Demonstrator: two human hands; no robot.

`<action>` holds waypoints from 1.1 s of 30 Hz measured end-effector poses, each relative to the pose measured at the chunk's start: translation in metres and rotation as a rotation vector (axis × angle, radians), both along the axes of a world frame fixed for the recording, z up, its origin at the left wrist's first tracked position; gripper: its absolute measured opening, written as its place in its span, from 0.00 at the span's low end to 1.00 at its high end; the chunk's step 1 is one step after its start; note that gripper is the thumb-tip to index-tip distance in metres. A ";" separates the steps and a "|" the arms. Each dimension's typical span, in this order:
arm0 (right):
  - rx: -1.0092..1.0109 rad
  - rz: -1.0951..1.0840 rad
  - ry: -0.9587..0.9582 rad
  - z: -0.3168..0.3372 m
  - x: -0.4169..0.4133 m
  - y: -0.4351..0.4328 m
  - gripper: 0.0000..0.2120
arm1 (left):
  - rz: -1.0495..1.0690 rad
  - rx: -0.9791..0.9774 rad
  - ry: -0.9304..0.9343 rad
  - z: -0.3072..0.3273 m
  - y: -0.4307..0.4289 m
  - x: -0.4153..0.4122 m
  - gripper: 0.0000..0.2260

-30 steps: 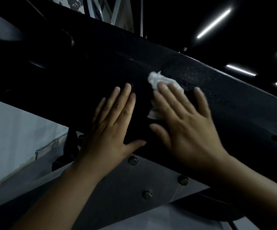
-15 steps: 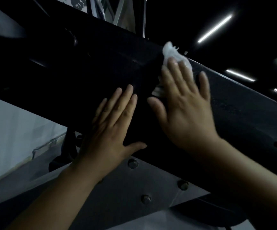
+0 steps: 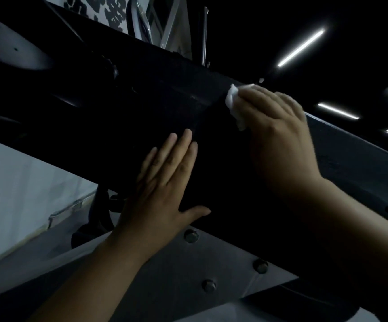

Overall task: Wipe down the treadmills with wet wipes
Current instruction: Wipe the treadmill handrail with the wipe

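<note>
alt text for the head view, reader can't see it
A person's right hand holds a white wet wipe against the upper edge of a dark treadmill panel, while the left hand lies flat on it.

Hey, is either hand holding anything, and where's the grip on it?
The right hand grips the wet wipe, bunched under its curled fingers; left hand lies flat on the treadmill panel, holding nothing.

Left hand (image 3: 165, 182) at frame centre: flat, fingers straight, thumb splayed. Right hand (image 3: 281, 135), upper right: fingers curled, gripping wet wipe (image 3: 233, 99). Forearms bare.
</note>
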State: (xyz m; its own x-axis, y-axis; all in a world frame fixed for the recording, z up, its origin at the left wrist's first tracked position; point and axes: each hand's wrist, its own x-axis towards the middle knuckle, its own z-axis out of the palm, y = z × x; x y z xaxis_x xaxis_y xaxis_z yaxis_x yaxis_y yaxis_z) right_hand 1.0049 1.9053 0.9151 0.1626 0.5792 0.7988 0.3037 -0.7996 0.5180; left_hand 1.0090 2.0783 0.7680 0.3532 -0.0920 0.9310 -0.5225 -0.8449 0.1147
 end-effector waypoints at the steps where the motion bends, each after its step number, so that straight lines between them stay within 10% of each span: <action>1: 0.003 -0.030 0.020 -0.005 0.002 0.011 0.23 | 0.003 0.006 -0.003 0.000 0.000 0.000 0.46; 7: -0.296 -0.190 0.089 -0.060 -0.006 0.000 0.29 | 0.063 -0.056 -0.006 -0.001 0.005 0.000 0.47; 13: -0.026 -0.217 0.067 -0.020 0.005 0.038 0.34 | 0.061 -0.062 0.014 -0.001 0.009 0.001 0.50; 18: -0.369 -0.222 0.057 -0.045 -0.001 0.006 0.33 | 0.057 -0.071 0.011 -0.002 0.020 0.003 0.49; 23: -0.062 -0.231 0.060 -0.007 0.006 0.040 0.35 | 0.074 -0.048 0.025 -0.002 0.023 0.001 0.50; 28: -0.404 -0.205 0.088 -0.054 -0.002 0.023 0.34 | 0.078 -0.099 0.028 -0.005 0.032 0.003 0.48; 33: -0.100 -0.247 0.097 -0.009 0.002 0.035 0.34 | 0.090 -0.084 0.051 -0.006 0.042 0.002 0.50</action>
